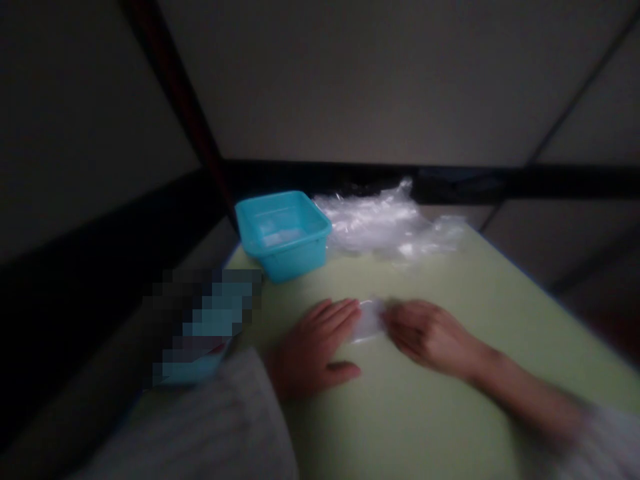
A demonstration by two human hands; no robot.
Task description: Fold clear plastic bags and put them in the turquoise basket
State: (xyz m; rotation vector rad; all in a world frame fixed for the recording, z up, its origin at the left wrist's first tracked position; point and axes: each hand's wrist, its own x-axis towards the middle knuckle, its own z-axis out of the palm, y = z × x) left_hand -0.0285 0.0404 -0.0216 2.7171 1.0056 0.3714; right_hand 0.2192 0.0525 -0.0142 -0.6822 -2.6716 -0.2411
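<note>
A small clear plastic bag (369, 321) lies flat on the pale green table (400, 413), between my two hands. My left hand (323, 343) is laid flat with its thumb apart, its fingertips on the bag's left edge. At the bag's right end, my right hand (425, 337) has its fingers curled and pressed together on the plastic. Those fingertips are smeared by motion, so the exact grip is hard to see.
A turquoise plastic basket (295, 260) with whitish, see-through contents stands at the back left. Beside it, crumpled clear plastic (380, 223) is heaped along the far edge. A partly pixelated light-blue item (190, 370) sits at the table's left edge. Walls rise behind.
</note>
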